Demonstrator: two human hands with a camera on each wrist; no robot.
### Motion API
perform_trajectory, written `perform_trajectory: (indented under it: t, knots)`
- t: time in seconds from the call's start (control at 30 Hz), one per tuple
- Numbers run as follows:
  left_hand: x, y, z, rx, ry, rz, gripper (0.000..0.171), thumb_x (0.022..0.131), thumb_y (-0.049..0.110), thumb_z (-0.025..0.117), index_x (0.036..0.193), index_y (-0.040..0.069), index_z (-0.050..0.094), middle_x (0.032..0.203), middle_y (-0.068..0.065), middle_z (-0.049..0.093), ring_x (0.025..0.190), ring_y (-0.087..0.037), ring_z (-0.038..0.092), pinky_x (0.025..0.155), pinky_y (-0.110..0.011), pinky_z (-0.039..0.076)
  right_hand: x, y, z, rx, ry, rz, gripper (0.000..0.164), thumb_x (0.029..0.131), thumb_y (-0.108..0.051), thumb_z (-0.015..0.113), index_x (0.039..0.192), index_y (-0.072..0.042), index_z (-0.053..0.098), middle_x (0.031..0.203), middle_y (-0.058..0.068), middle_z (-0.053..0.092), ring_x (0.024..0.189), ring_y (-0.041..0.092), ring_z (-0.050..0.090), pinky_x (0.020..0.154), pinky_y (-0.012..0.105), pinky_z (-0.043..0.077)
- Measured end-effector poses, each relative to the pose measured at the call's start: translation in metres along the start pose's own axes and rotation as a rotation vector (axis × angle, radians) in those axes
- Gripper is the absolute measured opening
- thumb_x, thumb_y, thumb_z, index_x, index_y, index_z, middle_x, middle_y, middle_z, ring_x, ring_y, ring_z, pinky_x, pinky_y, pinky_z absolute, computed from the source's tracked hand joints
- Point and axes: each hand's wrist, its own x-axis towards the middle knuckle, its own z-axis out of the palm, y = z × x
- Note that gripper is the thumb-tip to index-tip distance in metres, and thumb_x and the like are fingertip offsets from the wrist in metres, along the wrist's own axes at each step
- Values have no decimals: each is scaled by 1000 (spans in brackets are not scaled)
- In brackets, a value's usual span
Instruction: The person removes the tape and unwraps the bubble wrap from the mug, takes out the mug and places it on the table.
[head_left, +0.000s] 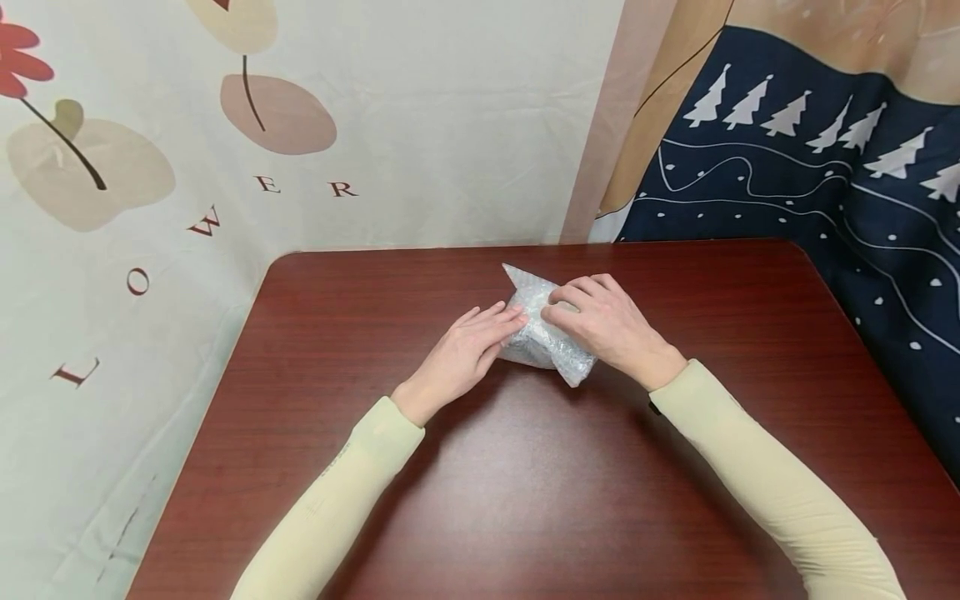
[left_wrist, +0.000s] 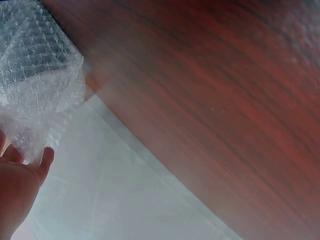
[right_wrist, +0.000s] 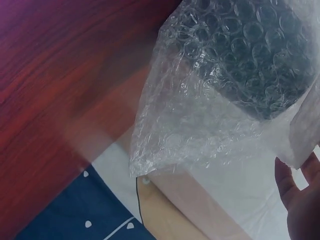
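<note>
bundle: bubble-wrap bundle [head_left: 542, 332] on table [head_left: 360, 333], between both hands' fingertips
left hand [head_left: 463, 354]: fingers straight, pressing bundle's left side
right hand [head_left: 609, 323]: fingers curled over top, gripping wrap
tip: probably keep left side pinned, pull loose flap taut before folding

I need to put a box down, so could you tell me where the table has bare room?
The table is bare left of the left hand, right of the right hand, and in front between the sleeves. Only the centre is crowded, where both hands meet the bubble-wrap bundle.
</note>
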Motion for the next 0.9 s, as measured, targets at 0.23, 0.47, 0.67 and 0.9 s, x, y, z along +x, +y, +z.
perform_trajectory:
  t: [0.23,0.47,0.67,0.9]
  knots:
    - [0,0,0,3,1,-1,41,103,7,63,143,11,64,148,-6,58,138,-32,53,116,-57,36,1,-1,2,11,-8,25,30,88,2,75,109,-19,69,112,7,67,107,31,62,87,50,49]
    - [-1,0,-1,9,-11,-7,43,101,4,63,144,11,63,149,-5,58,139,-32,53,116,-58,36,4,-2,2,0,-12,34,26,88,0,75,106,-19,68,110,6,67,106,31,62,85,50,49]
    - [0,1,-1,10,-14,-8,43,101,4,64,144,12,63,150,-5,57,140,-30,52,116,-59,36,3,-2,-4,-57,-21,-76,34,87,-3,80,116,-19,72,112,6,71,109,30,63,91,50,48]
    - [-2,0,-1,3,-19,-12,44,102,5,63,145,12,63,150,-4,57,141,-29,51,116,-59,36,2,2,-7,-8,15,-198,33,89,2,76,115,-17,71,112,4,71,112,29,63,93,50,47]
